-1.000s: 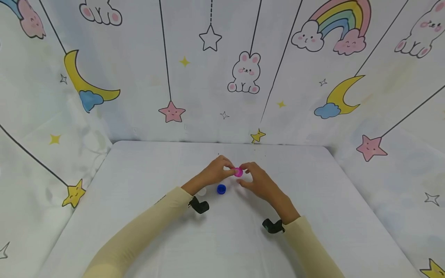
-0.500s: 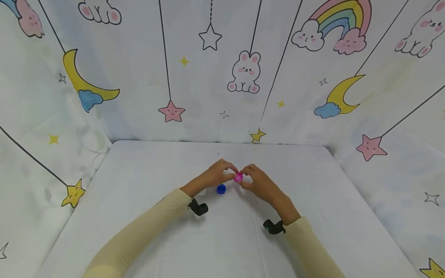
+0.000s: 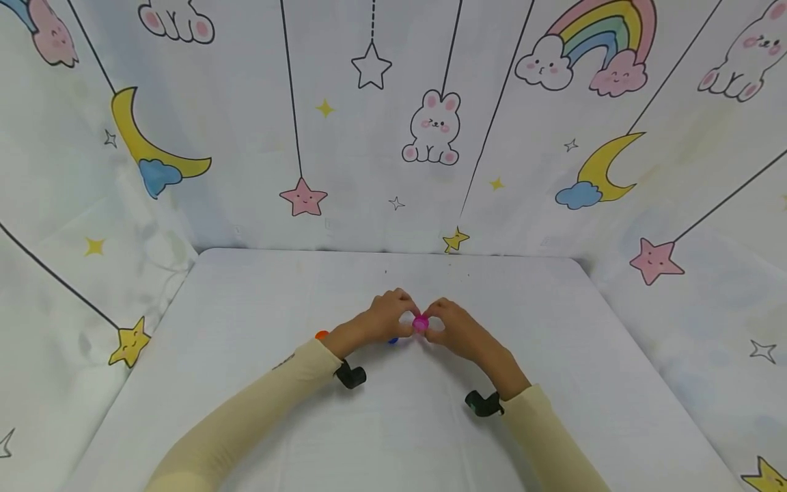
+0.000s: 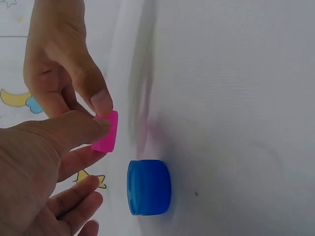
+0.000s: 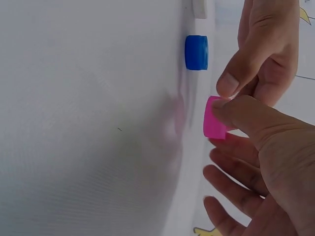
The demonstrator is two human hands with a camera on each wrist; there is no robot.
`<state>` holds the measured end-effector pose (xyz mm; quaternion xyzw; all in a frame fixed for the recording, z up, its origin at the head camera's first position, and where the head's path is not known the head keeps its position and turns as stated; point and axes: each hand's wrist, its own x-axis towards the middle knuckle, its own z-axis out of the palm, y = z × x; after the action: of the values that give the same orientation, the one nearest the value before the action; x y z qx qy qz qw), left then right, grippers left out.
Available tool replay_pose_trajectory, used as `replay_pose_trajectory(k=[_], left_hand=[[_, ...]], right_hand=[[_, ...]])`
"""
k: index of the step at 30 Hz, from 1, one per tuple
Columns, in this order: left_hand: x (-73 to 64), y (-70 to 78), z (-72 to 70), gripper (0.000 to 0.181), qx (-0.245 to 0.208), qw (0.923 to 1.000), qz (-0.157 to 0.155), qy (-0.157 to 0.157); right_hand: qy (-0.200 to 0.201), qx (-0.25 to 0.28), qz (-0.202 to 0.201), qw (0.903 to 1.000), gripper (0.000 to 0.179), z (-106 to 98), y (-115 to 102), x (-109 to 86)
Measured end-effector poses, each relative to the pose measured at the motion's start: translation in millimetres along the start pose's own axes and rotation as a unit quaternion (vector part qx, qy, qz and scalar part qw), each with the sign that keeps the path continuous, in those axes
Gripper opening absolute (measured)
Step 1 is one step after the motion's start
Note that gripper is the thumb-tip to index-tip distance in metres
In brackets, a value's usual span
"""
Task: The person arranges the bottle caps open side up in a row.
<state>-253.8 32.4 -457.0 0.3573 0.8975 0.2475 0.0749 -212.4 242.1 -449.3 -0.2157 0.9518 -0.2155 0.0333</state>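
A pink bottle cap (image 3: 421, 323) is held between both hands, raised over the white table. My left hand (image 3: 389, 318) pinches it from the left, thumb across its side in the left wrist view. From the right, my right hand (image 3: 458, 326) grips the same cap between thumb and fingers, its other fingers loosely spread in the right wrist view. Close below stands a blue bottle cap (image 4: 149, 187), partly covered by the left hand in the head view.
An orange round piece (image 3: 322, 335) peeks out behind the left wrist. A white cap-like piece (image 5: 199, 9) sits past the blue cap in the right wrist view. Patterned cloth (image 3: 369, 150) walls the table (image 3: 393, 424) at back and sides.
Both hands have come slightly nearer with the pink cap, and the right fingers have closed onto it. The left hand now covers the white piece and part of the blue cap; the orange piece has appeared.
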Motion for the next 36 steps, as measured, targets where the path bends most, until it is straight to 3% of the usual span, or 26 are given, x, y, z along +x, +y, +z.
replay_pose_trajectory(k=[8,16,36], left_hand=[[-4.9,5.2,5.8,0.024,0.038,0.9988,0.025,0.021],[-7.5,5.8,10.6,0.021,0.053,0.9975,0.035,0.030],[-8.0,6.0,14.6,0.027,0.081,0.9962,0.029,0.013]], right_hand=[[-0.011,-0.030,0.012,0.9994,0.028,6,-1,-0.3],[-0.005,-0.045,-0.007,0.9989,0.027,10,-2,-2.4],[0.000,-0.071,-0.006,0.9975,0.032,13,-2,-5.3]])
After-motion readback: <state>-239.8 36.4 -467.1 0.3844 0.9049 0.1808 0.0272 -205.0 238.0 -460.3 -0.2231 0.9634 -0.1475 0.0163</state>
